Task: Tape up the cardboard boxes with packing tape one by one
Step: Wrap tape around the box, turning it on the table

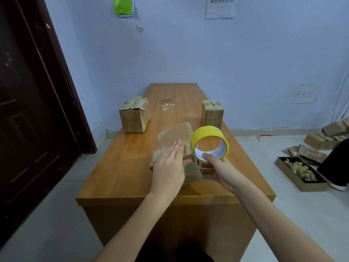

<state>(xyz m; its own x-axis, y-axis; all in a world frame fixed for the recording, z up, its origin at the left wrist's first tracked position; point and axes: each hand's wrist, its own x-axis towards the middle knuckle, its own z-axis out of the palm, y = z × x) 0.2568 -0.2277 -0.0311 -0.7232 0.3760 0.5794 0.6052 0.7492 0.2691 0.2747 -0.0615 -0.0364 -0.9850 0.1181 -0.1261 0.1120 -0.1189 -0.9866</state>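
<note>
A worn cardboard box (174, 138) lies in the middle of the wooden table (120, 167). My left hand (170, 165) rests flat on its near top, fingers together, pressing it down. My right hand (219, 171) grips a yellow roll of packing tape (209, 142) at the box's right side, thumb inside the white core. Two more boxes stand farther back: one at the left edge (135, 115) with a torn top flap, one upright at the right edge (212, 113) with tape across its top.
A dark door (28, 110) stands to the left. On the floor at right lie flattened cardboard pieces (324, 138) and a shallow tray of packing filler (300, 172). A person's dark leg and white shoe (338, 171) are at the far right.
</note>
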